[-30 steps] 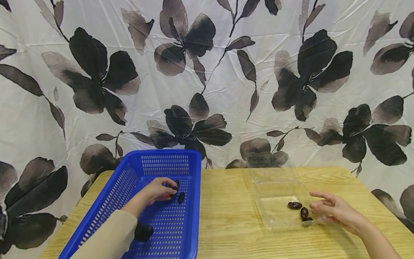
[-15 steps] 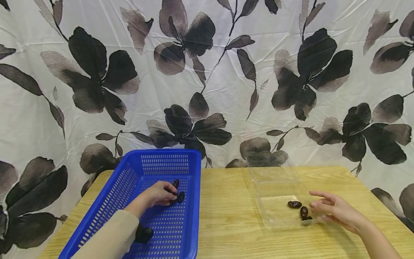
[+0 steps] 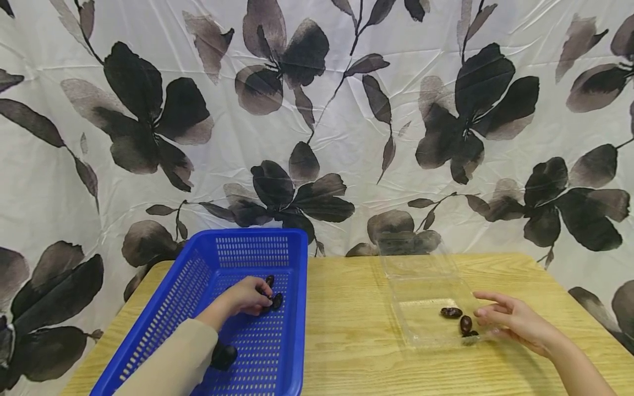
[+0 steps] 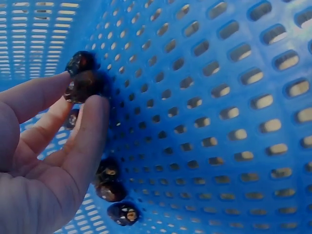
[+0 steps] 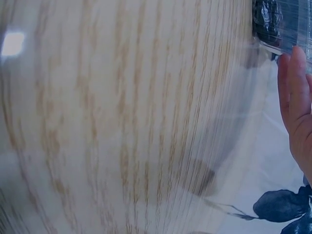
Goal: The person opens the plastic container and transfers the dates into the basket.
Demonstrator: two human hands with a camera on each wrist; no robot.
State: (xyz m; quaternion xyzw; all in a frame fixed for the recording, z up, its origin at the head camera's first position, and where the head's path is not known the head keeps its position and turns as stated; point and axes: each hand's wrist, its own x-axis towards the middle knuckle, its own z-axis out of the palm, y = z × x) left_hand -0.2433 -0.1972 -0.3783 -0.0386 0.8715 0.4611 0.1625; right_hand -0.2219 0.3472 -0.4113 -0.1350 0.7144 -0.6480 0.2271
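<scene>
My left hand (image 3: 246, 296) is inside the blue plastic basket (image 3: 299, 330). Its thumb and fingertips pinch a shiny dark brown date (image 4: 83, 88) in the left wrist view. Another date (image 4: 80, 61) lies just beyond that one, and several more, including a lower date (image 4: 124, 213), lie on the basket floor. To the right, a clear plastic box (image 3: 416, 324) stands with its lid raised at the back. Dates, among them one date (image 3: 451, 313), lie toward its right side. My right hand (image 3: 520, 324) rests at the box's right side, fingers mostly straight.
Both containers stand on a wood-grain table (image 3: 351, 330), with bare tabletop between them. A white floral cloth (image 3: 366, 137) hangs right behind the table. A black object (image 3: 224, 356) shows beside the left sleeve.
My left hand has shifted slightly toward the near right in the basket, and its fingertips are now right by the rightmost date. The right hand and the box have stayed put.
</scene>
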